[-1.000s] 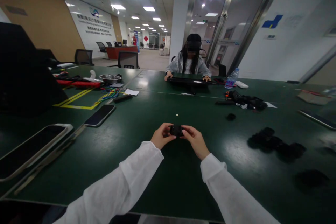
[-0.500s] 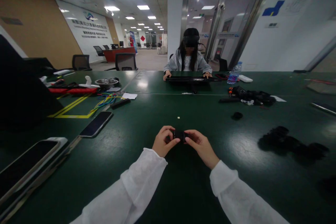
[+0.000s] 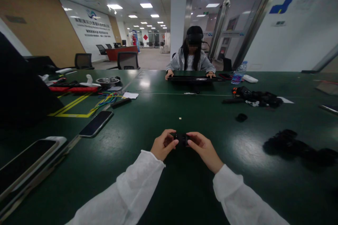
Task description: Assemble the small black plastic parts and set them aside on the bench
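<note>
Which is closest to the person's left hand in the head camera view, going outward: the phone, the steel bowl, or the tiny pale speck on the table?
1. Pale speck, just beyond the left hand.
2. Phone, to its left.
3. Steel bowl, far back left.

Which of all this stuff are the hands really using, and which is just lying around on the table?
In use:
- left hand
- right hand
- small black part, held between both hands

Just lying about:
- phone
- coloured cables
- metal bowl
- water bottle
- pile of black parts
</note>
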`<state>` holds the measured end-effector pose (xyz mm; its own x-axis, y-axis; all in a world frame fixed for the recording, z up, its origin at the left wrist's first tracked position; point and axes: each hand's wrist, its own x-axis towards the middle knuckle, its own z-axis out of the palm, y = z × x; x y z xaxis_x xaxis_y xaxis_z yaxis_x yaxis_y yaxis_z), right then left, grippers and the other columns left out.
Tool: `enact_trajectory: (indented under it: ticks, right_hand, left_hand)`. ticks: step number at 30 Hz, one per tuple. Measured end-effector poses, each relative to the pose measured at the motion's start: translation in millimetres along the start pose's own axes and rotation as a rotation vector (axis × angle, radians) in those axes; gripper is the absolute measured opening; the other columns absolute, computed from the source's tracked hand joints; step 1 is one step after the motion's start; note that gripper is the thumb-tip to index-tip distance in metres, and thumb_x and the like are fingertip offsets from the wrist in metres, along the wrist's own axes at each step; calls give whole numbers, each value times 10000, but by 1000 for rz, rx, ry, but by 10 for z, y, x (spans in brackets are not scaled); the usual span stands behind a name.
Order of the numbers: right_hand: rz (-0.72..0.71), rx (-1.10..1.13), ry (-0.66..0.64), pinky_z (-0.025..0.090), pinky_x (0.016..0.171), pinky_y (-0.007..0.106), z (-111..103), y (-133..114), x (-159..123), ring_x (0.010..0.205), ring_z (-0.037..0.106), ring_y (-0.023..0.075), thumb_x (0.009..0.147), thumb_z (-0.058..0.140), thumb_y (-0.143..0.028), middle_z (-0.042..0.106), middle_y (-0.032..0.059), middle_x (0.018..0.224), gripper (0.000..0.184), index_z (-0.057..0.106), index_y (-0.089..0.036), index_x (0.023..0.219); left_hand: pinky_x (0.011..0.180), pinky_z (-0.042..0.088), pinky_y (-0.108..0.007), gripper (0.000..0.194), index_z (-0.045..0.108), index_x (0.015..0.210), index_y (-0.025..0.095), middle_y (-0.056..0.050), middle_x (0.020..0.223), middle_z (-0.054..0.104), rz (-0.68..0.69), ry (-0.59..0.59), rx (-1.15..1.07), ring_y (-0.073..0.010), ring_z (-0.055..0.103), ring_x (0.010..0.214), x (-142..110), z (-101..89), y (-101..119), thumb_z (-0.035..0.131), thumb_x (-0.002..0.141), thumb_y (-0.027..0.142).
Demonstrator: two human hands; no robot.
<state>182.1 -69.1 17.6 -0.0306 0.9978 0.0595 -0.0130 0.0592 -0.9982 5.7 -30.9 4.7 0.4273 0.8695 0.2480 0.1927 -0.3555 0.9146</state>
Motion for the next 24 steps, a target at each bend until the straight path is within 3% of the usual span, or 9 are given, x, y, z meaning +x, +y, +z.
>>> enact_trajectory:
  ticks: [5,9,13,17,21,24]
  right_hand:
    - [-21,-33,-51,465,772,330,-8,24,-18,874,545,158,687,569,-255,561,12,931,232,544,-222,915]
    - [4,11,10,472,758,330,-8,-19,-22,868,545,162,680,575,-278,565,13,922,227,553,-221,898]
    - [8,12,58,468,764,345,-14,-44,-14,843,550,165,661,590,-300,581,14,901,238,565,-218,883]
    - [11,-25,4,468,761,348,-12,-42,-26,849,552,167,671,582,-294,578,16,916,234,559,-224,894]
    - [8,-112,-75,448,804,354,23,-72,-64,908,541,179,666,589,-265,570,20,951,236,560,-235,898]
    - [-10,-162,-103,432,829,349,43,-80,-75,940,531,182,662,592,-253,571,25,963,236,565,-231,896]
  left_hand:
    - [455,416,-198,309,460,1074,192,34,613,491,-28,-29,26,-82,535,456,3,-16,11,384,815,342]
    - [520,444,-212,440,394,1152,212,15,733,501,37,-90,13,-99,558,574,4,-25,33,524,738,285]
    - [568,464,-238,439,380,1145,197,15,719,527,23,-138,18,-104,563,582,1,-7,19,528,735,250]
    - [497,443,-222,236,525,871,152,0,686,536,-26,-54,120,-108,543,545,17,-6,-4,503,746,351]
    - [566,447,-228,342,524,527,129,-40,790,529,57,87,221,-112,530,641,50,-28,4,444,784,341]
    - [611,450,-240,343,480,493,130,-34,772,523,88,192,198,-112,524,662,55,-29,24,445,788,302]
